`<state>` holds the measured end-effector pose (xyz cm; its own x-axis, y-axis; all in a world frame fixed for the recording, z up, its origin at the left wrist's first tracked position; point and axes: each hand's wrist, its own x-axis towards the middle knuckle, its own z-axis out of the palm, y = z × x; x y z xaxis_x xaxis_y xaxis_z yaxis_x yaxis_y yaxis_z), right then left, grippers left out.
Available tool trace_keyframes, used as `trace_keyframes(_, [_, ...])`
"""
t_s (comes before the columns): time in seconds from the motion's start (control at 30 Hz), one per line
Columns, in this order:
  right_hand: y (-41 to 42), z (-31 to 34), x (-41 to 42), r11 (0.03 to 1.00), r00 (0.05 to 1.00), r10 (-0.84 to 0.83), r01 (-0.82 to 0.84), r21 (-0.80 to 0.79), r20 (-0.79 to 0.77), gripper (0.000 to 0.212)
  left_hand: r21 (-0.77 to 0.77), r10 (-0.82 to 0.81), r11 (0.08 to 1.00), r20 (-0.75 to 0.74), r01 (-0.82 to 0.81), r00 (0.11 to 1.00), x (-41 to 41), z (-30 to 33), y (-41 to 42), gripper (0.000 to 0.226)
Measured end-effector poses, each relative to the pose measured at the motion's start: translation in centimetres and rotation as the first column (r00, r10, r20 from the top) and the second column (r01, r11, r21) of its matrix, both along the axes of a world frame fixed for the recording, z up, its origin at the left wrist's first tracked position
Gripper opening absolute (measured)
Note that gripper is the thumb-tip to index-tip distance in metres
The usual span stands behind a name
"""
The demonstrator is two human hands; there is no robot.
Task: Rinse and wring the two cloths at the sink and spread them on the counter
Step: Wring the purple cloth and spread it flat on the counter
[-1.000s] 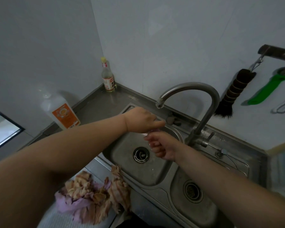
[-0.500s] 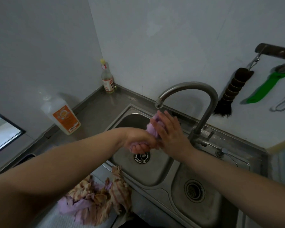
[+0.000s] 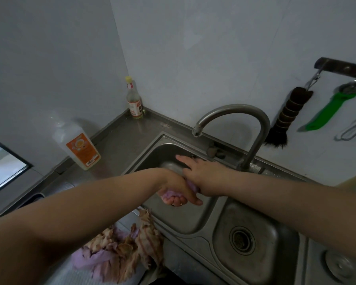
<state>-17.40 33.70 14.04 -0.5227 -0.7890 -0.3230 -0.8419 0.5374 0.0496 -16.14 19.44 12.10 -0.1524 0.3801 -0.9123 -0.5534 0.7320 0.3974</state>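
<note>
My left hand (image 3: 178, 191) grips a wet purple cloth (image 3: 170, 194) low over the left basin of the steel sink (image 3: 150, 155). My right hand (image 3: 203, 173) lies across the cloth and my left wrist, its fingers straight and pointing left. Most of the cloth is hidden between the two hands. The curved faucet spout (image 3: 197, 130) ends above and behind them; I cannot tell if water runs. A second cloth (image 3: 121, 251), crumpled, purple and brown, lies on the counter at the sink's near left corner.
A detergent bottle (image 3: 78, 145) with an orange label and a small yellow-capped bottle (image 3: 133, 99) stand on the counter along the left wall. The right basin (image 3: 261, 221) has an open drain. A brush (image 3: 284, 118) and a green-handled tool (image 3: 327, 112) hang on the right wall.
Both hands dropped from just under the spout down into the left basin. My right hand slid over the cloth and straightened its fingers; my left hand kept its grip.
</note>
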Motion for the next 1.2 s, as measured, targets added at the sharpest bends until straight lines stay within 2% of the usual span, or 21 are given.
trace_keyframes(0.13, [-0.1, -0.3, 0.0, 0.996, 0.994, -0.091, 0.091, 0.001, 0.062, 0.032, -0.245, -0.075, 0.969, -0.145, 0.038, 0.987, -0.2, 0.0, 1.3, 0.038])
trace_keyframes(0.2, [0.1, -0.6, -0.3, 0.992, 0.991, -0.127, 0.127, 0.016, 0.052, 0.03, -0.365, -0.155, 0.928, -0.196, 0.075, 0.968, -0.4, 0.1, 2.4, 0.028])
trace_keyframes(0.23, [0.1, -0.6, -0.5, 0.989, 0.987, -0.151, 0.151, 0.012, 0.05, 0.03, -0.437, -0.229, 0.893, -0.234, 0.108, 0.945, -0.3, 0.4, 2.8, 0.019])
trace_keyframes(0.27, [0.0, -0.7, -0.8, 0.983, 0.981, -0.186, 0.186, 0.003, 0.056, 0.029, -0.513, -0.31, 0.852, -0.344, 0.099, 0.886, -0.3, 0.5, 3.1, 0.031])
trace_keyframes(0.3, [0.0, -0.7, -1.2, 0.974, 0.972, -0.225, 0.227, -0.02, 0.072, 0.029, -0.559, -0.395, 0.827, -0.516, 0.051, 0.76, -0.5, 0.5, 3.1, 0.05])
trace_keyframes(0.33, [-0.1, -0.7, -1.6, 0.962, 0.959, -0.263, 0.269, -0.043, 0.107, 0.028, -0.563, -0.414, 0.826, -0.657, -0.043, 0.63, -0.9, 0.6, 3.0, 0.064])
trace_keyframes(0.4, [-0.1, -1.1, -2.2, 0.929, 0.922, -0.327, 0.354, -0.109, 0.208, 0.028, -0.584, -0.504, 0.805, -0.768, -0.108, 0.396, -1.2, 1.2, 2.6, 0.077])
trace_keyframes(0.47, [0.2, -1.5, -2.3, 0.863, 0.869, -0.383, 0.458, -0.216, 0.314, 0.022, -0.637, -0.617, 0.77, -0.756, -0.031, 0.218, -1.8, 2.0, 2.3, 0.08])
trace_keyframes(0.53, [0.2, -1.9, -1.9, 0.739, 0.781, -0.422, 0.59, -0.324, 0.46, 0.013, -0.713, -0.715, 0.699, -0.699, 0.046, 0.031, -2.5, 2.8, 1.9, 0.076])
trace_keyframes(0.6, [0.0, -1.8, -1.1, 0.514, 0.607, -0.431, 0.774, -0.371, 0.668, 0.024, -0.783, -0.763, 0.613, -0.622, 0.109, -0.178, -3.1, 4.0, 1.7, 0.067])
trace_keyframes(0.67, [-0.4, -1.5, -0.2, 0.285, 0.381, -0.358, 0.914, -0.289, 0.853, 0.032, -0.84, -0.772, 0.523, -0.539, 0.145, -0.338, -3.9, 4.4, 1.1, 0.058])
trace_keyframes(0.73, [-0.8, -1.5, 0.5, 0.181, 0.238, -0.264, 0.964, -0.194, 0.935, 0.032, -0.865, -0.742, 0.47, -0.495, 0.175, -0.452, -4.4, 4.8, 0.7, 0.048])
trace_keyframes(0.8, [-1.1, -1.2, 1.1, 0.121, 0.168, -0.165, 0.981, -0.149, 0.972, 0.034, -0.877, -0.711, 0.43, -0.476, 0.216, -0.517, -4.8, 5.3, 0.5, 0.038])
trace_keyframes(0.97, [-1.8, -1.4, 2.4, -0.015, 0.051, -0.046, 0.999, -0.052, 0.998, 0.033, -0.882, -0.666, 0.385, -0.469, 0.272, -0.579, -5.3, 5.5, 0.6, 0.028])
trace_keyframes(1.2, [-1.8, -1.7, 2.4, -0.037, 0.021, 0.029, 0.999, -0.02, 0.999, 0.037, -0.885, -0.676, 0.381, -0.463, 0.266, -0.573, -5.3, 5.2, 0.1, 0.03])
